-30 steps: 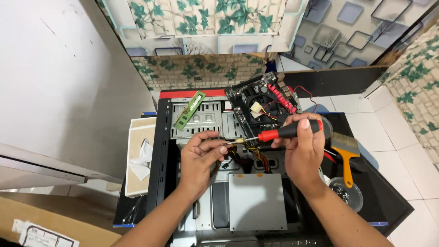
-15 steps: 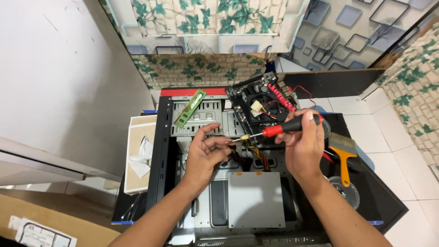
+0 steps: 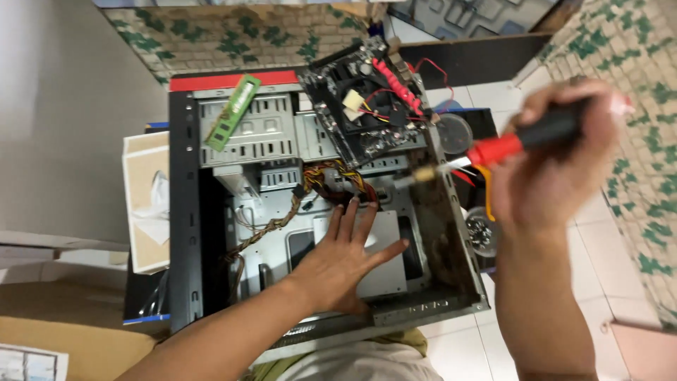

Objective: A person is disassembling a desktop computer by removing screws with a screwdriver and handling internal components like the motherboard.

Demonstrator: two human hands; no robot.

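Two hands are shown over an opened computer case [image 3: 185,212]. The left hand [image 3: 345,257] is laid flat, fingers spread, on a grey drive box [image 3: 384,268] inside it, gripping nothing. The right hand [image 3: 557,166] is clenched round a red-and-black screwdriver [image 3: 504,147], held raised above the case's right wall. The tool is judged light, rigid and best gripped at its handle. Beyond the fingertips, a motherboard [image 3: 363,106] is propped.

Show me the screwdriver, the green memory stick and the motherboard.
screwdriver [image 3: 497,148], head view, red collar of handle
green memory stick [image 3: 233,111], head view, middle of board
motherboard [image 3: 367,106], head view, near its fan
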